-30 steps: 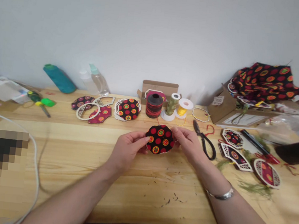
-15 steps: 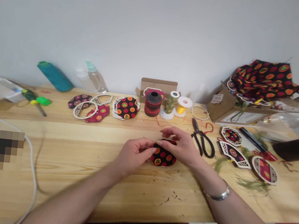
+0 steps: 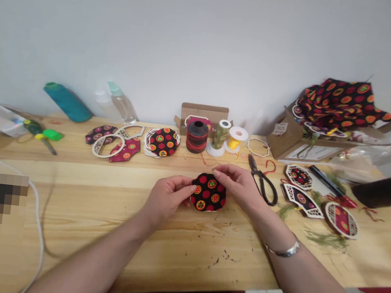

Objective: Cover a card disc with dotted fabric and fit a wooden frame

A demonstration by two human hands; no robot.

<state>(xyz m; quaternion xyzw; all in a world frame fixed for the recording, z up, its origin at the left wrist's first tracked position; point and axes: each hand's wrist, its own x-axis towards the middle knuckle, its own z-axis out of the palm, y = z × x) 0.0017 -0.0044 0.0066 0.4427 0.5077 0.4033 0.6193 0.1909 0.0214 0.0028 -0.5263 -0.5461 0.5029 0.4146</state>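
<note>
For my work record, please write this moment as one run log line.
left hand: holds black printed fabric piece | right hand: at its upper edge | nearby: black-handled scissors

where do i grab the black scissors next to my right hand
Take the black-handled scissors by the looped handles, coming from the near side with the right hand. They lie flat with the blades pointing away and the loops toward you, so the fingers stay clear of the points.

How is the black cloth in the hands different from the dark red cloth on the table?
The black roundish fabric piece has a black background; the dark red fabric piece, a red one. The black piece sits between the left hand and right hand; the red lies on the table. Both have printed circles.
</note>
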